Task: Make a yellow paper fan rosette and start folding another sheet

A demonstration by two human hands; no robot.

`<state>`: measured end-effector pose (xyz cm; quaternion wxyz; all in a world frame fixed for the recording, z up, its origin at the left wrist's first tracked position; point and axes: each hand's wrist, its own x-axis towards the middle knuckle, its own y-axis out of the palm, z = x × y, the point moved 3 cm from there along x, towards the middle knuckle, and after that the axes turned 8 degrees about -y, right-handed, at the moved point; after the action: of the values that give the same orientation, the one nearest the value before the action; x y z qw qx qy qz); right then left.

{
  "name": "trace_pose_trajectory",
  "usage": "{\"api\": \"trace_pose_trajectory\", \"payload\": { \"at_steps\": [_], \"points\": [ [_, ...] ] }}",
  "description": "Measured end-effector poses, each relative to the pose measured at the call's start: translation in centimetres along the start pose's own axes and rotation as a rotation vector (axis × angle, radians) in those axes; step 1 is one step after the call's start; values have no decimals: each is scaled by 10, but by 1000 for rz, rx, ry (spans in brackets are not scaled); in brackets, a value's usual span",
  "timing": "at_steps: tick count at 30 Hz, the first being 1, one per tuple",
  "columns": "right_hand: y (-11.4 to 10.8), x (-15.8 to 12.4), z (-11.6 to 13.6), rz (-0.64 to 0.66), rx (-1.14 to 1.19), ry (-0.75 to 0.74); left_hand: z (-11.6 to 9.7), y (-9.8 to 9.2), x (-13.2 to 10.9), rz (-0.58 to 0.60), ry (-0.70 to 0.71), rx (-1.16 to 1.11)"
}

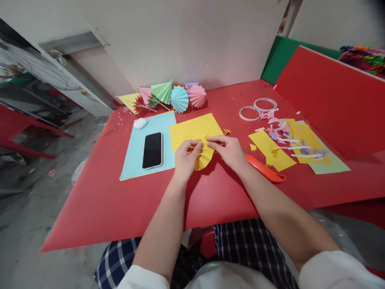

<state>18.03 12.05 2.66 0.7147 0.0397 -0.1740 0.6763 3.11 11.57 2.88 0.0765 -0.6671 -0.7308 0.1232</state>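
The left hand (187,155) pinched the round, pleated yellow paper disc (205,157) at ten o'clock, the right hand (231,152) at one, probably to steady it over the red tabletop (120,204); the orange-red plastic-handled cutter (264,168) lay at three, seemingly kept handy.

hands (186,157) (231,152): 2 | pleated fan (205,158): 1 | phone (152,150): 1 | rings (250,119) (266,110): 2 | cutter (264,168): 1
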Motion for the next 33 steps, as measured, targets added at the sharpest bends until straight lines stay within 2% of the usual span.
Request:
{"api": "trace_pose_trajectory", "payload": {
  "at_steps": [11,21,33],
  "points": [
    [1,0,-3,21,-102,-40,1,-2,2,-21,15,87],
    [2,-1,-1,35,-259,-180,2,-2,3,-34,27,137],
    [2,-1,-1,18,-291,-189,-5,1,-2,-14,99,133]
  ]
}}
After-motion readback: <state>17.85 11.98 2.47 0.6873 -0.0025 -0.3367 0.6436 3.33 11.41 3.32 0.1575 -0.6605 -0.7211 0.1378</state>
